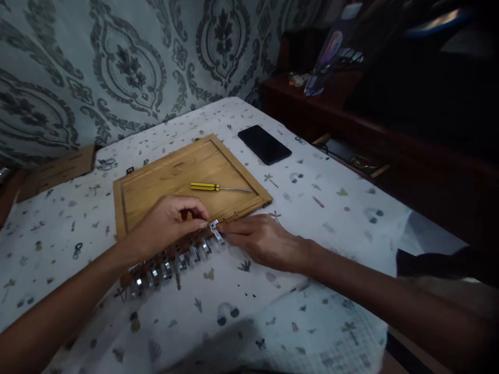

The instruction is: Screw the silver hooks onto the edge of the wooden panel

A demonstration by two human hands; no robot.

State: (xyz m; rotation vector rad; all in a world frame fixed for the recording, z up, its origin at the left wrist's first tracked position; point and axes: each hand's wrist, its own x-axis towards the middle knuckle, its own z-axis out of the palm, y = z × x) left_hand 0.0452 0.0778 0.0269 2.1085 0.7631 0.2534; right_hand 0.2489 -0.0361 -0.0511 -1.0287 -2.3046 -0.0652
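Note:
A wooden board with a raised frame (167, 179) lies on the table. Along its near edge runs a row of bent, shiny metal hooks (167, 269). My left hand (171, 221) is over that edge, thumb and index fingertip pinched together beside the rightmost metal hook (216, 232); whatever they hold is too small to make out. From the right, my right hand (265, 241) presses its closed fingers against the same hook and steadies it at the edge. A yellow-handled screwdriver (205, 186) rests on the board, its shaft pointing right.
Behind the board's right corner lies a black phone (265, 144). Cardboard (58, 171) sits at the table's far left, with a patterned curtain (128, 62) behind. A bottle (327, 52) stands on dark furniture at the right, above an open drawer (358, 158).

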